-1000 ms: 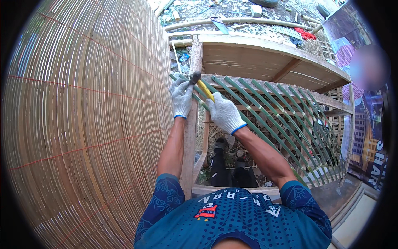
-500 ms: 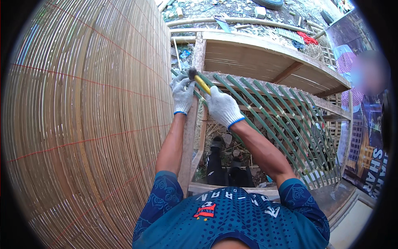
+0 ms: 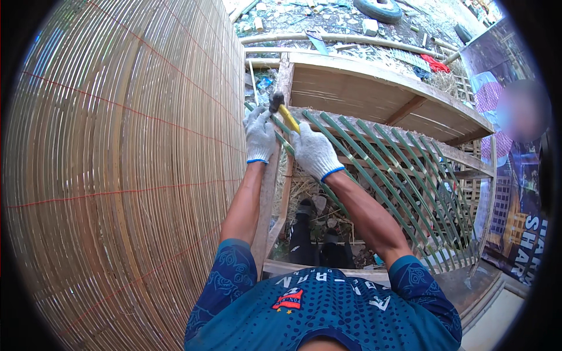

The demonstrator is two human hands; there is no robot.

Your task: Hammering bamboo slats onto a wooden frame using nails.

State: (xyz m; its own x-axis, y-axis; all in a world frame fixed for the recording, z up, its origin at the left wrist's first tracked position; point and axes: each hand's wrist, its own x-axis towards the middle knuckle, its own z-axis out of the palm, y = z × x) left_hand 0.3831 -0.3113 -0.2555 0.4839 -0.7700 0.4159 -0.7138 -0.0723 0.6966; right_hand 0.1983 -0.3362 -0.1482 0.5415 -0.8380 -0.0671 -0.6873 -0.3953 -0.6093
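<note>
Beside a woven bamboo screen (image 3: 123, 175), the right hand (image 3: 314, 151) grips a yellow-handled hammer (image 3: 283, 111); the left hand (image 3: 259, 136) rests spread-fingered on the wooden post (image 3: 264, 193), with littered ground (image 3: 328, 20) beyond it.

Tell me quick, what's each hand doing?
Left hand: fingers spread open, pressed against the wooden post.
Right hand: closed around the yellow-handled hammer.

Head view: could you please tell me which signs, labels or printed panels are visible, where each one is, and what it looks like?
Printed banner: far right edge, beyond the green lattice; tall panel, dark blue and purple, with large pale lettering low down.
Shirt badge: bottom centre, on the person's blue shirt; small red patch.
No packages or screens visible.
</note>
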